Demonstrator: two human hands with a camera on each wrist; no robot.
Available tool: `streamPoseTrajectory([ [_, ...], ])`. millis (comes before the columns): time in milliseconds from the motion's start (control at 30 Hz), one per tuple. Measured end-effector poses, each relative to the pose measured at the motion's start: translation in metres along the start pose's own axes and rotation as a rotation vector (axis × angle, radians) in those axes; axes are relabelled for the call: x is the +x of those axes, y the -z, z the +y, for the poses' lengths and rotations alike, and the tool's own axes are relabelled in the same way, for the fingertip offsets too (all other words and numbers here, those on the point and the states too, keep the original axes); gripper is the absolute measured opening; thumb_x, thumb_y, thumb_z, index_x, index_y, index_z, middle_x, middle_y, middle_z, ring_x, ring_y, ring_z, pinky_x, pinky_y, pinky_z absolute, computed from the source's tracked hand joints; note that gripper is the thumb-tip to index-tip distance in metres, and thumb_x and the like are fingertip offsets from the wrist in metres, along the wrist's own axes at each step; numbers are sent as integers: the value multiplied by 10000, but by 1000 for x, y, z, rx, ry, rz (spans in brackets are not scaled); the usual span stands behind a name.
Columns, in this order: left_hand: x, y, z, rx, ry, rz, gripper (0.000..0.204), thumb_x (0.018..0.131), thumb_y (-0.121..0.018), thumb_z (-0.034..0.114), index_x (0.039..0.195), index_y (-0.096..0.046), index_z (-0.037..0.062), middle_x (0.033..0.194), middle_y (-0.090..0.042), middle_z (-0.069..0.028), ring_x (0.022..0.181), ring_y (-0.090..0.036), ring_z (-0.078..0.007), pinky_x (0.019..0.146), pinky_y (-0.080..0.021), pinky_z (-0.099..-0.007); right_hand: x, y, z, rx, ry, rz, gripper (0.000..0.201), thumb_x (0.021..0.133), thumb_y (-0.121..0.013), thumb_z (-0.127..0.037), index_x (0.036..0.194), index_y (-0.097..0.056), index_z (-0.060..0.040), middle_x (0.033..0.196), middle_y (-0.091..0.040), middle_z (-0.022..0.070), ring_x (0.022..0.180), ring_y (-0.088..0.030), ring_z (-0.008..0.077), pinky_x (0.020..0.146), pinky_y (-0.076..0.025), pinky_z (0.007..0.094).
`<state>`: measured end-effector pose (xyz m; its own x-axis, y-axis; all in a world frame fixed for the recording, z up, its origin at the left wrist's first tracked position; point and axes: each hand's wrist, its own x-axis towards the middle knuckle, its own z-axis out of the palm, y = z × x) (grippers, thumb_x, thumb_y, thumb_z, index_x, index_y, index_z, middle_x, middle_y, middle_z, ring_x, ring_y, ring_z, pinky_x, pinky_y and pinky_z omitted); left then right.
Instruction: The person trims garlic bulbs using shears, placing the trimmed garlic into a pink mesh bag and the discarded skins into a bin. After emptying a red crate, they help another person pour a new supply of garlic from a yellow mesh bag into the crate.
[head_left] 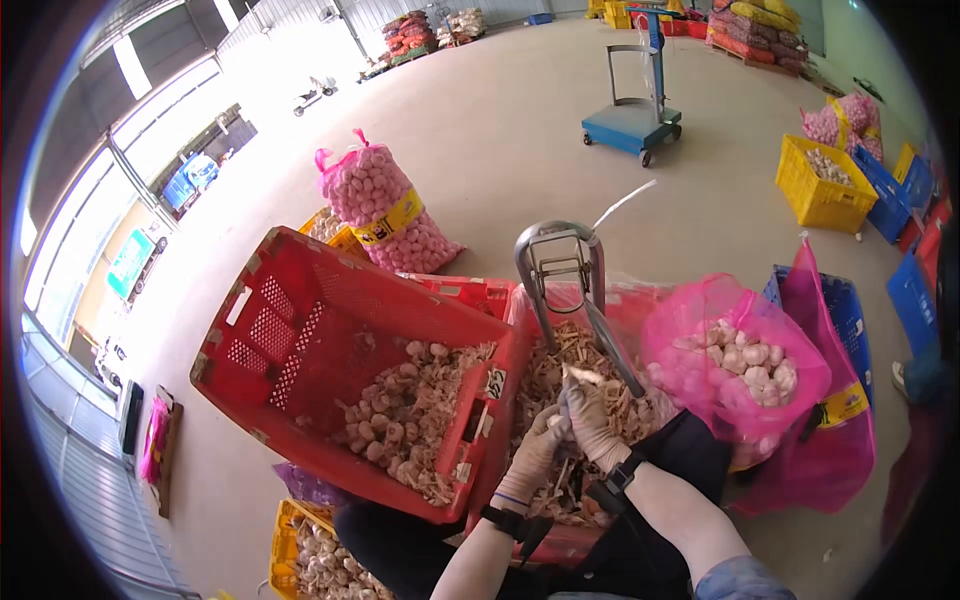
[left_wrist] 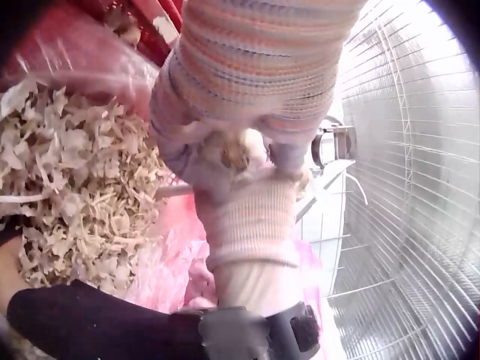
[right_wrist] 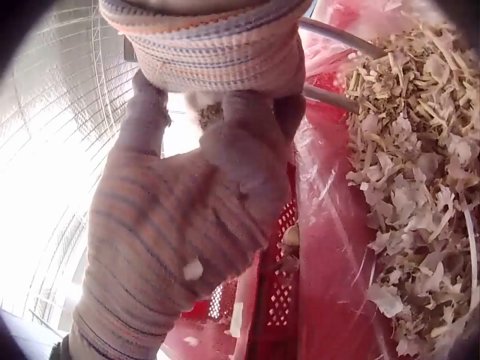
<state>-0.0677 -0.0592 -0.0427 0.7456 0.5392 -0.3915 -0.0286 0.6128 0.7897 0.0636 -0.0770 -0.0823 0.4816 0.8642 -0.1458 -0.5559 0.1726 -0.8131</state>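
Both hands wear striped knit gloves and meet over a bin of peelings. Between them is a whitish garlic bulb (left_wrist: 251, 146), its brownish root end showing in the left wrist view; the fingers cover most of it. My left hand (head_left: 535, 460) grips the bulb from the left, thumb bent against it. Close beside, my right hand (head_left: 593, 425) holds it with curled fingers. A pale stalk-like piece (head_left: 583, 374) shows just beyond the right fingertips. Beneath the hands lie dry garlic skins and cut stalks (head_left: 570, 350). A bent metal tube frame (head_left: 532, 290) stands just ahead.
At left, a tilted red crate (head_left: 250, 370) holds bulbs and skins. A pink mesh bag (head_left: 690, 330) of bulbs sits at right, before a blue crate (head_left: 845, 300). Beyond stand a full pink sack (head_left: 370, 190) and a blue platform scale (head_left: 630, 128). A yellow crate (head_left: 285, 560) is at lower left.
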Motion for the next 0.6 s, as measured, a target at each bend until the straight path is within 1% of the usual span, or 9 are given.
streamPoseTrajectory([
  [67, -3, -3, -1, 14, -61, -27, 556, 886, -714, 335, 1301, -458, 69, 1004, -617, -28, 867, -606, -113, 766, -506, -241, -1, -15, -38, -358, 253, 131, 432, 996, -476, -486, 795, -515, -105, 622, -440, -25, 502, -396, 104, 469, -312, 292],
  [200, -14, 0, 10, 231, -119, -21, 404, 858, -731, 159, 1163, -479, 80, 947, -609, -15, 847, -573, -92, 765, -498, -237, -4, -24, -69, -78, 295, -11, 401, 975, -559, -444, 761, -507, -109, 624, -424, -43, 510, -368, 76, 467, -271, 251],
  [267, -13, 12, 15, 306, -81, 104, 340, 860, -692, 106, 1142, -507, 77, 944, -612, -18, 857, -573, -90, 776, -491, -231, -7, -8, -71, -86, 104, -121, 418, 955, -596, -426, 740, -540, -71, 621, -491, 0, 544, -449, 112, 494, -350, 283],
  [333, -9, 28, 15, 374, -138, 158, 238, 880, -647, 125, 1090, -549, 72, 911, -634, -31, 808, -605, -103, 702, -517, -249, -1, -3, -59, -1058, 214, -340, 386, 934, -616, -376, 769, -601, -27, 668, -604, 92, 604, -584, 209, 578, -471, 340],
  [400, 2, 49, 11, 173, -49, 314, 176, 908, -607, 190, 1041, -582, 77, 866, -649, -43, 729, -627, -121, 619, -533, -272, -12, -17, -77, -1845, -96, -519, 274, 915, -625, -279, 858, -641, -12, 765, -660, 168, 736, -657, 318, 723, -527, 389],
  [467, 11, 60, 11, 143, -120, 349, 167, 931, -576, 221, 1025, -584, 84, 824, -649, -41, 646, -614, -132, 535, -513, -277, -24, -28, -106, -1866, -193, -557, 186, 892, -635, -218, 881, -654, -33, 795, -672, 166, 800, -654, 363, 778, -530, 408],
  [533, 12, 61, 18, -38, -132, 414, 169, 928, -592, 223, 1013, -585, 76, 814, -643, -38, 659, -603, -127, 536, -487, -256, -31, -22, -128, -1206, 596, -438, 229, 866, -669, -245, 966, -632, -42, 848, -665, 173, 815, -655, 351, 766, -526, 398],
  [567, 18, 61, 20, -95, -156, 415, 231, 916, -619, 256, 1039, -582, 64, 797, -626, -23, 666, -584, -119, 554, -466, -239, -23, -18, -135, -1215, 600, -439, 229, 866, -669, -245, 966, -632, -42, 848, -665, 173, 815, -655, 351, 766, -526, 398],
  [600, 17, 47, 32, -101, -161, 411, 231, 916, -619, 256, 1039, -582, 64, 797, -626, -23, 666, -584, -119, 554, -466, -239, -13, -16, -142, -1227, 888, -121, 298, 842, -690, -258, 1049, -618, -55, 893, -657, 189, 815, -655, 353, 767, -521, 428],
])
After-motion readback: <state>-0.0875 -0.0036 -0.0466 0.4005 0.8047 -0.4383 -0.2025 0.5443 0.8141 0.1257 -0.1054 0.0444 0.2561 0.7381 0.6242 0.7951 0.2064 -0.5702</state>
